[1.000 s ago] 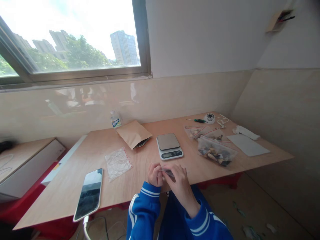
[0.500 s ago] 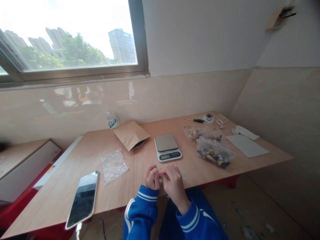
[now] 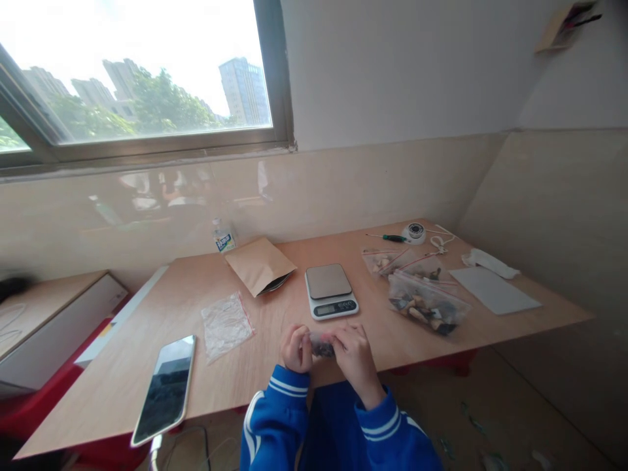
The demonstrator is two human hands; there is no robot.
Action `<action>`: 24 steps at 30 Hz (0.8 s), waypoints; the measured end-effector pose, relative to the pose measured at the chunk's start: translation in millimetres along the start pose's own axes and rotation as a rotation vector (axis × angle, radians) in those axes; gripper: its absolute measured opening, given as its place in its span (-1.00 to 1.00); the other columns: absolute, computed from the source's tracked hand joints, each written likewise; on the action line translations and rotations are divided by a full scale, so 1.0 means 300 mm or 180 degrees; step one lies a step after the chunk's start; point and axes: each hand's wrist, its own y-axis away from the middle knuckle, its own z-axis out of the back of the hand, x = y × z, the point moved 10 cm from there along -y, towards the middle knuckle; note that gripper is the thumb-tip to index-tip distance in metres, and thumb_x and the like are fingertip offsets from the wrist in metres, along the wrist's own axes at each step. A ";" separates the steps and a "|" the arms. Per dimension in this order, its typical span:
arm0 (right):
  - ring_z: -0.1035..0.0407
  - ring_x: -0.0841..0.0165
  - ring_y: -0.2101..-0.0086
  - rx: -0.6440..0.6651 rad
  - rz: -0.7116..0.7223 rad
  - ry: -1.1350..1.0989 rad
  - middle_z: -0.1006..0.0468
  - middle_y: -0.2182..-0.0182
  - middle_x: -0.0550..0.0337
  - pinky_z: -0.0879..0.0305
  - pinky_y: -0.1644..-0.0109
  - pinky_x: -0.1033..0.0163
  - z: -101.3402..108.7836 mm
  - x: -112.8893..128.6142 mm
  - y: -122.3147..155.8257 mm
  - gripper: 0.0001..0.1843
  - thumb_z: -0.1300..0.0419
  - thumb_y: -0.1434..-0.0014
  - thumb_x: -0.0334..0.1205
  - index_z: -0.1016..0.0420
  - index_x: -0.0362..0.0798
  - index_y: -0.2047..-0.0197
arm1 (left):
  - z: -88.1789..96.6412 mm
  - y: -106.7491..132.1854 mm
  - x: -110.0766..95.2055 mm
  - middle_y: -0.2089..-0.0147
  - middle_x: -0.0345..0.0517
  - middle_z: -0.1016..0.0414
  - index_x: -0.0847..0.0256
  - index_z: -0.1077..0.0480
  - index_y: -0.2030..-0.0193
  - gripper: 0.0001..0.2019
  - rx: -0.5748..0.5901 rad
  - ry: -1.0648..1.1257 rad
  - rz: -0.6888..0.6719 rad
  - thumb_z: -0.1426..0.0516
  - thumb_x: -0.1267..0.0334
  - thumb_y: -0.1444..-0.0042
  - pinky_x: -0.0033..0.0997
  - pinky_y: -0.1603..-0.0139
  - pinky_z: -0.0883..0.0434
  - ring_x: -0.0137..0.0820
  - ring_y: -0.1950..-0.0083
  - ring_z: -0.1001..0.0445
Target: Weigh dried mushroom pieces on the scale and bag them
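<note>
Both of my hands meet over the near edge of the wooden table (image 3: pixel 147 386). My left hand (image 3: pixel 296 349) and my right hand (image 3: pixel 354 354) pinch the two ends of a small clear bag (image 3: pixel 322 345) with dark pieces inside. Blue sleeves with white stripes cover both wrists. A digital kitchen scale (image 3: pixel 330 290) with nothing on its platform sits just beyond my hands.
A phone (image 3: pixel 165 388) and an empty clear bag (image 3: pixel 226 316) lie to the left. A brown paper envelope (image 3: pixel 260 264) and a small bottle (image 3: pixel 222 237) are behind. Filled zip bags (image 3: pixel 428 305), a screwdriver (image 3: pixel 390 237), a tape roll (image 3: pixel 415 230) and a white sheet (image 3: pixel 495 290) occupy the right.
My hands stayed together at the table edge, working the small bag; it now shows between them with its dark contents visible. The camera view shifted slightly.
</note>
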 end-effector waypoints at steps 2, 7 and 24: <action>-0.39 0.36 0.46 -0.0039 0.0029 -0.0050 -0.56 0.51 0.22 -0.20 0.20 0.18 0.000 0.001 0.002 -0.65 0.02 -0.32 -0.23 -0.50 -0.03 0.42 | -0.009 -0.006 0.003 0.50 -0.21 -0.28 0.21 -0.30 0.35 -0.86 0.0039 0.0001 0.0033 0.05 0.39 -0.18 -0.52 0.52 -0.29 -0.48 0.52 -0.29; -0.45 0.33 0.35 0.0073 0.0034 0.0050 -0.62 0.37 0.19 -0.23 0.15 0.18 -0.018 -0.012 0.010 -0.74 -0.04 -0.29 -0.13 -0.53 0.00 0.26 | -0.015 -0.016 0.007 0.48 -0.16 -0.34 0.23 -0.31 0.31 -0.85 0.0021 -0.0104 0.0022 0.05 0.38 -0.19 -0.49 0.50 -0.32 -0.46 0.50 -0.32; -0.37 0.33 0.39 0.0152 0.0101 0.0025 -0.54 0.47 0.22 -0.15 0.24 0.22 -0.005 0.042 0.003 -0.75 -0.03 -0.28 -0.26 -0.45 -0.02 0.39 | -0.054 -0.032 -0.068 0.61 -0.23 -0.22 0.19 -0.20 0.55 -0.73 0.0486 -0.0055 -0.0297 0.06 0.36 -0.19 -0.52 0.59 -0.23 -0.50 0.59 -0.26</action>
